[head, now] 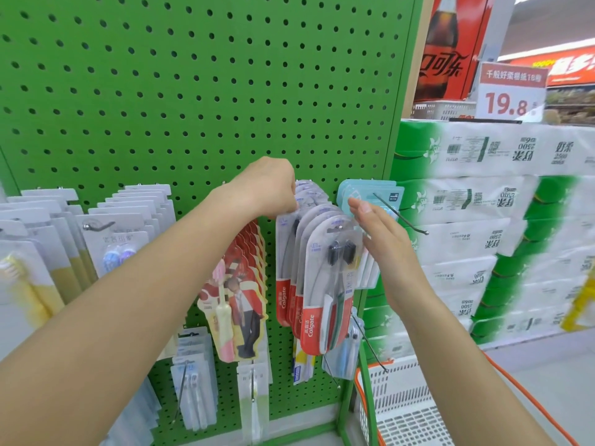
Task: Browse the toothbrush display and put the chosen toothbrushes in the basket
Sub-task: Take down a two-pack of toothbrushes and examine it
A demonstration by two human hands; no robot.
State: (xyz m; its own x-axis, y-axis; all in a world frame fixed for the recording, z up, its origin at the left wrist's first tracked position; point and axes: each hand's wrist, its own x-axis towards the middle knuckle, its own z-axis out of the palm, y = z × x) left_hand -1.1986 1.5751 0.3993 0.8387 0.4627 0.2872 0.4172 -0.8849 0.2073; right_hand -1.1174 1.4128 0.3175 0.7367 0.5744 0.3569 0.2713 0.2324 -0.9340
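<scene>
My left hand [267, 185] and right hand [383, 239] are both bare; no gloves, rings or watch that I can see. Both forearms are uncovered too; no sleeve reaches the near edge.

Both bare forearms reaching forward and up, left hand [269, 185] far and higher, wrist bent, fingers curled out of sight, right hand [383, 233] just right of it, edge-on, fingers straight and together, thumb tip forward

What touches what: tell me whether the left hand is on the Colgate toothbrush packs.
Touching. The head view shows the left hand with its fingertips on the top edges of the hanging Colgate toothbrush packs, no gap visible.
</scene>
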